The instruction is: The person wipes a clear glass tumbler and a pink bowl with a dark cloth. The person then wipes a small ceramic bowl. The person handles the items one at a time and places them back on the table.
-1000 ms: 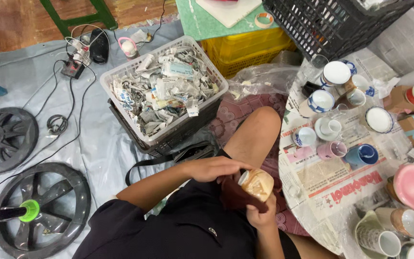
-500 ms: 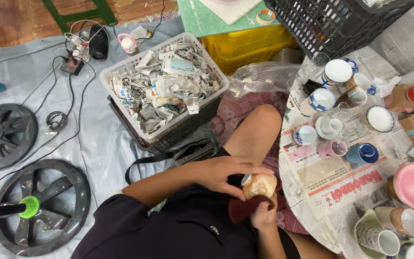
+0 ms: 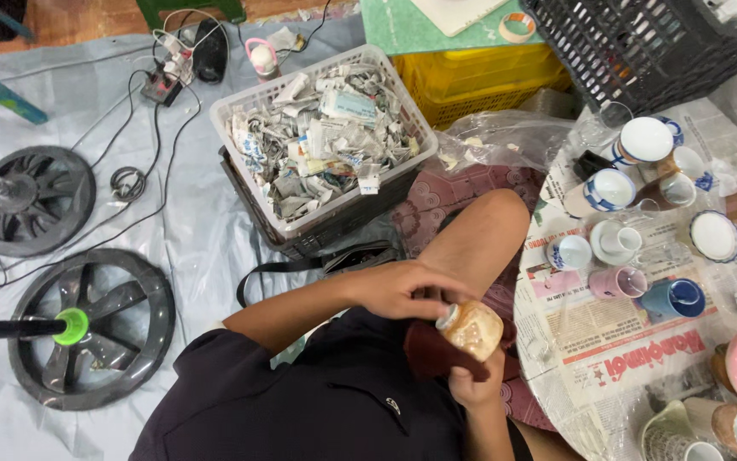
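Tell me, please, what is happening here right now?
A person sits on the floor beside a low round table covered with newspaper and crowded with cups. The right hand holds a small cream-coloured vase from below, with a dark red cloth around it. The left hand reaches over and touches the vase near its neck. In front of the knee stands a white basket full of crumpled paper scraps.
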